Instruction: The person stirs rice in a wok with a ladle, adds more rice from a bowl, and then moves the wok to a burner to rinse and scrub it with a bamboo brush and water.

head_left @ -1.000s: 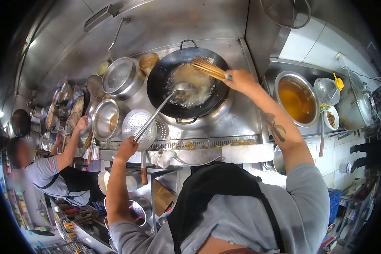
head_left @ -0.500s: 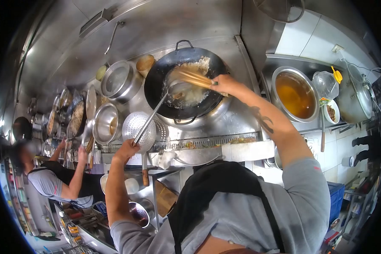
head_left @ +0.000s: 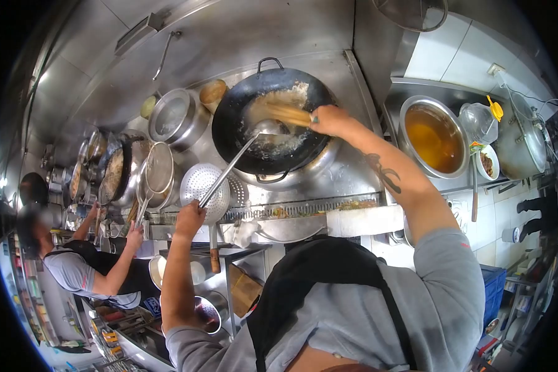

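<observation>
My left hand [head_left: 191, 217] is closed round the long metal handle of a ladle [head_left: 230, 166]; the ladle's bowl is down in the black wok [head_left: 234, 144]. In my right hand [head_left: 330, 120] is a bamboo wok brush [head_left: 289, 115], a bundle of pale sticks whose far end is blurred over the wok. Cloudy, foamy liquid [head_left: 271, 149] lies at the wok's bottom, with pale bits stuck along its far right wall. Just beyond my left hand, a perforated skimmer [head_left: 195, 191] rests flat under the ladle's handle.
To the left, a co-worker's hand [head_left: 134, 235] holds a mesh strainer [head_left: 160, 168] over a steel bowl. A lidded steel pot [head_left: 170, 116] and a wooden-coloured container [head_left: 213, 93] stand beside the wok. A basin of amber liquid [head_left: 437, 139] and a clear jug [head_left: 478, 123] stand right.
The ladle has moved right and up within the wok, and my left hand has shifted slightly right. The co-worker's mesh strainer has come over the steel bowl.
</observation>
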The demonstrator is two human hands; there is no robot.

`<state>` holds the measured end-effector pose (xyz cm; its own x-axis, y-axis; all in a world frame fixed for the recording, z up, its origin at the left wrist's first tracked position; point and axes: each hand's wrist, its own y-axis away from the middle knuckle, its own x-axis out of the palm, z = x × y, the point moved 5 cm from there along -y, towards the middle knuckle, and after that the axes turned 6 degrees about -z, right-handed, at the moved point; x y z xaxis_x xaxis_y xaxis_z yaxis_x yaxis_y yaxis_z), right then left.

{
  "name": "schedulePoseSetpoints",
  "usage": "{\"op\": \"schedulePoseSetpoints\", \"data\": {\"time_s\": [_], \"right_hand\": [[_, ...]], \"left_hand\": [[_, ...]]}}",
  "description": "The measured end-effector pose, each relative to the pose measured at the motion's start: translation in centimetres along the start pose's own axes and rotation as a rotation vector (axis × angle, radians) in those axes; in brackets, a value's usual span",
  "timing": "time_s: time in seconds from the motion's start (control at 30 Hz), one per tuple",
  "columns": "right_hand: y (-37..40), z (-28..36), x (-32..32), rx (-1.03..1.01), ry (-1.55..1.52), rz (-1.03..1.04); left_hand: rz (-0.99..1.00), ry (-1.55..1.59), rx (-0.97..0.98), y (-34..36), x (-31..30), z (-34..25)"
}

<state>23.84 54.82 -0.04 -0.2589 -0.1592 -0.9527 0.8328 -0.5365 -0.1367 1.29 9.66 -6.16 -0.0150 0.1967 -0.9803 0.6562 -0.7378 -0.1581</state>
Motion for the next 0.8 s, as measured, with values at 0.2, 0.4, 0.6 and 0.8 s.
{"op": "schedulePoseSetpoints", "data": {"time_s": [0.2, 0.4, 0.6, 0.8], "right_hand": [[0.6, -0.8, -1.3, 0.064, -0.052, 0.006], [0.8, -1.1, -0.2, 0.085, -0.029, 0.144], [2.8, -0.7, 1.1, 0.059, -0.379, -0.078], [0.9, -1.5, -1.7, 0.114, -0.192, -0.066]], "left_hand": [[-0.015, 0.139, -0.086, 0.4, -0.6, 0.5], [0.035, 0.190, -0.056, -0.2, -0.1, 0.1], [0.111, 0.215, -0.050, -0.8, 2.0, 2.3], [0.021, 0.043, -0.076, 0.3, -1.6, -1.3]]}}
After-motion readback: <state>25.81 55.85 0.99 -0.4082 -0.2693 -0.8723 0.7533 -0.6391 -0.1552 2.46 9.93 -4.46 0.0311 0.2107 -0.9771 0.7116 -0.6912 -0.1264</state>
